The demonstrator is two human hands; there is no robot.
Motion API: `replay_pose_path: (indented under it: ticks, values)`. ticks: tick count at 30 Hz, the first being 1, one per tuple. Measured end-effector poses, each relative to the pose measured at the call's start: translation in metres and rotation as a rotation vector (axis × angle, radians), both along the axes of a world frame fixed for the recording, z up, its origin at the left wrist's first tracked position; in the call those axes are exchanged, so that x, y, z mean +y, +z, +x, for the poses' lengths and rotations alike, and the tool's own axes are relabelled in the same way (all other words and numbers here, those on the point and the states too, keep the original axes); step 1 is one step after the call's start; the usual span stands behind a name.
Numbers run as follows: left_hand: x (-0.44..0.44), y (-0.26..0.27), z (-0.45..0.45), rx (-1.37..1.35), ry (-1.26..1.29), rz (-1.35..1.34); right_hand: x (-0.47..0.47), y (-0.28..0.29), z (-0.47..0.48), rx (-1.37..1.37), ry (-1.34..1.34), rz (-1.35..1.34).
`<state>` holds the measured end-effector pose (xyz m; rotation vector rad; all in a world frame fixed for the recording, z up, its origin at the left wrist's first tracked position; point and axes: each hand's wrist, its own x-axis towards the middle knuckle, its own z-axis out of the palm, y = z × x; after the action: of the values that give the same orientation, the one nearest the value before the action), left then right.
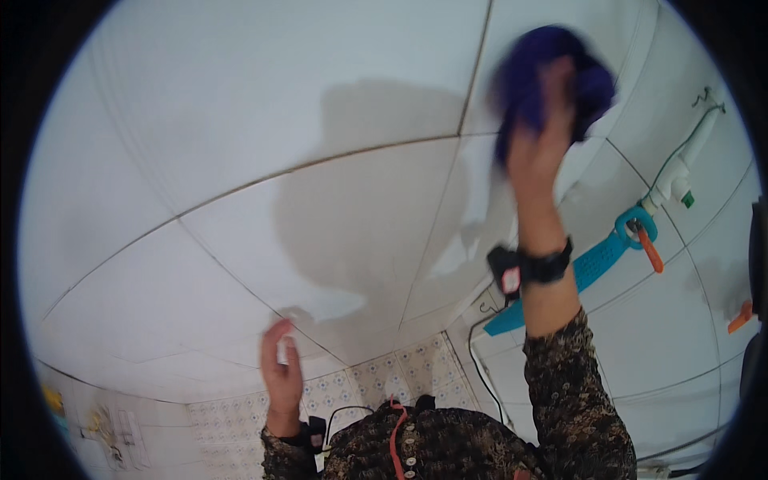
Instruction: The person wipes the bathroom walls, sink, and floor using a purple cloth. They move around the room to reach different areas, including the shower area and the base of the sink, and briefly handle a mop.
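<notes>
At the upper right, my right hand [543,132] is raised and presses a purple cloth [540,75] against the white tiled wall [372,198]; hand and cloth are blurred. The cloth lies near the corner where two walls meet. My left hand [283,369] is lower and to the left, close to the wall, with its fingers apart and curved and nothing in it. Each wrist bears a black strapped device.
A blue plastic strip with a ring [636,228] hangs on the right wall beside an orange-handled valve [651,249]. Above it runs a white pipe [678,177]. Patterned floor tiles [336,390] lie below. Yellow items [54,399] show at the far left.
</notes>
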<state>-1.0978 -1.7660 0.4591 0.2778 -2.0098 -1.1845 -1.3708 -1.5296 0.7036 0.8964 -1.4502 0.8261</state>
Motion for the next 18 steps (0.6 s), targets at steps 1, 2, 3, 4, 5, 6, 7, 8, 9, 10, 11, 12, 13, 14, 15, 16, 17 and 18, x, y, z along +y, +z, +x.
replay_pose_path:
  ticks: [1, 2, 3, 4, 5, 6, 7, 8, 9, 10, 11, 12, 13, 14, 15, 16, 17, 18]
  values:
    - [-0.008, 0.013, 0.001, 0.064, 0.065, -0.104, 0.001, 0.013, -0.009, -0.068, -0.028, -0.102]
    - [-0.013, 0.025, 0.000, 0.125, 0.167, -0.237, 0.000, 0.014, -0.014, -0.293, -0.107, -0.225]
    - [-0.019, 0.037, -0.001, 0.168, 0.208, -0.302, -0.003, 0.008, -0.012, -0.493, -0.198, -0.364]
    - [-0.023, 0.048, -0.003, 0.160, 0.265, -0.389, -0.019, -0.007, 0.005, -0.270, 0.064, -0.344]
    - [-0.026, 0.059, -0.006, 0.153, 0.333, -0.465, -0.030, -0.031, 0.024, -0.167, -0.020, -0.073]
    - [-0.026, 0.065, -0.010, 0.170, 0.354, -0.530, -0.040, -0.058, 0.043, 0.012, -0.088, 0.201]
    - [-0.028, 0.071, -0.014, 0.191, 0.379, -0.591, -0.048, -0.085, 0.061, 0.161, -0.072, 0.428]
    - [-0.031, 0.077, -0.018, 0.208, 0.404, -0.641, -0.053, -0.106, 0.070, 0.068, 0.145, 0.471]
    - [-0.034, 0.082, -0.023, 0.231, 0.432, -0.703, -0.055, -0.124, 0.074, -0.045, 0.359, 0.463]
    - [-0.039, 0.085, -0.027, 0.242, 0.457, -0.751, -0.052, -0.139, 0.072, -0.230, 0.539, 0.424]
    - [-0.044, 0.087, -0.030, 0.234, 0.486, -0.757, -0.045, -0.148, 0.063, -0.306, 0.477, 0.391]
    - [-0.051, 0.087, -0.038, 0.307, 0.492, -0.811, -0.032, -0.152, 0.048, -0.348, 0.414, 0.370]
    - [-0.057, 0.086, -0.043, 0.321, 0.551, -0.910, -0.015, -0.152, 0.027, -0.371, 0.344, 0.356]
    - [-0.063, 0.084, -0.050, 0.349, 0.605, -0.982, 0.005, -0.150, 0.003, -0.436, 0.323, 0.188]
    - [-0.068, 0.081, -0.055, 0.390, 0.656, -1.070, 0.027, -0.146, -0.022, -0.316, 0.122, 0.136]
    - [-0.073, 0.078, -0.058, 0.442, 0.639, -1.074, 0.048, -0.142, -0.046, -0.146, -0.216, 0.007]
    - [-0.077, 0.075, -0.059, 0.450, 0.633, -1.063, 0.068, -0.141, -0.066, -0.059, -0.137, -0.202]
    - [-0.080, 0.073, -0.059, 0.457, 0.629, -1.061, 0.083, -0.143, -0.082, -0.033, -0.070, -0.388]
